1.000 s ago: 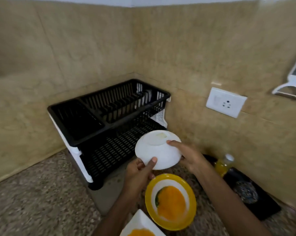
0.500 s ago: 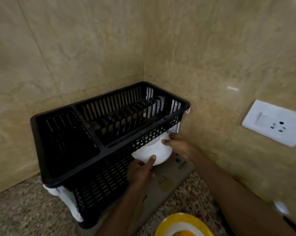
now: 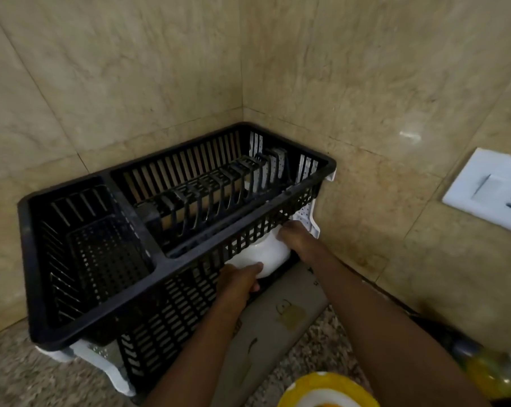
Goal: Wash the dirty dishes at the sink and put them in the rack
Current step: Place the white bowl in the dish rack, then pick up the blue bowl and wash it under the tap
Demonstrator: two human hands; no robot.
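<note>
Now both hands, left (image 3: 238, 282) and right (image 3: 295, 235), gripped round white ceramic bowl (image 3: 263, 254), moved from above table into black plastic rack's (image 3: 172, 268) lower tier; release pending.

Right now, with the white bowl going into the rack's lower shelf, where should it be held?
By its rim on opposite sides, as the left hand and right hand do, coming from the open front: the white bowl is upside down under the rack upper tier.
</note>
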